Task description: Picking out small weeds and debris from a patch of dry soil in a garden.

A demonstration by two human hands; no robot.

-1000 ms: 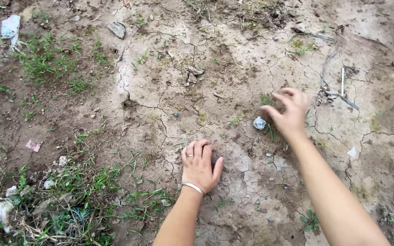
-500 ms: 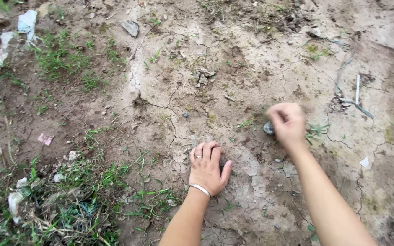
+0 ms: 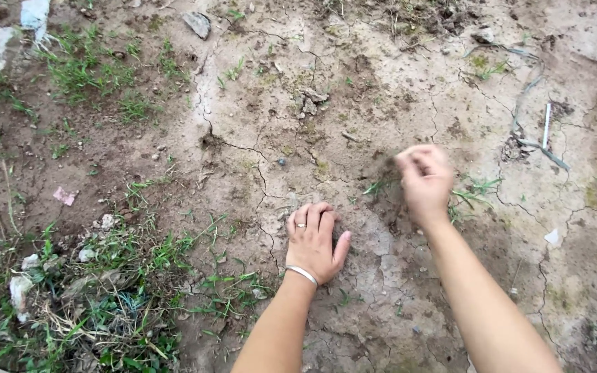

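Ground (image 3: 257, 138), cracked dry soil: left hand (image 3: 314, 242) flat, fingers curled, bracing. Right hand (image 3: 423, 176) fisted at grass tuft (image 3: 475, 190); contents blurred, can't tell. Best w/ low grip nr roots.

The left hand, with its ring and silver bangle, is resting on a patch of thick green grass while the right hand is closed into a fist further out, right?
Not quite. The head view shows the left hand pressed on bare cracked earth; the grass lies off to its left. The ring, bangle and closed right hand are as you say.

A few thin green grass blades (image 3: 380, 186) sprout flat from the cracked, dry brown ground (image 3: 354, 83), just left of the closed right hand (image 3: 424, 178).
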